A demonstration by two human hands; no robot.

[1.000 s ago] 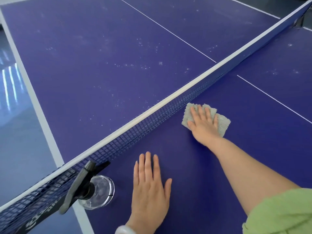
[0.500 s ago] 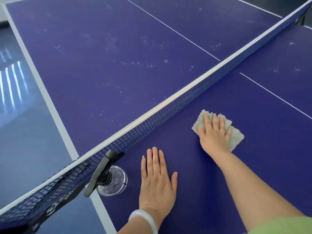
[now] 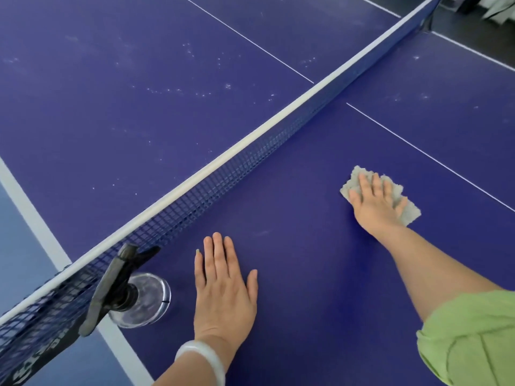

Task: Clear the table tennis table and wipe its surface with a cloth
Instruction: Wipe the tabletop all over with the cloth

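Head view. Your right hand (image 3: 374, 207) presses flat, fingers spread, on the crumpled grey cloth (image 3: 409, 211), mid near half of the purple table (image 3: 292, 196). Your left hand (image 3: 224, 288) lies open, palm down, empty, beside the black net clamp (image 3: 111, 285). Blue mesh net (image 3: 223, 179) bounds the far side; bare surface between hands. Net-end lettering unreadable.

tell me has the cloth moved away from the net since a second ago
Yes. The cloth under the right hand has slid away from the net, toward the person.

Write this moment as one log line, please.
step: wiping | right hand flat on grey fluffy cloth | left hand flat on purple table tennis table | far half speckled
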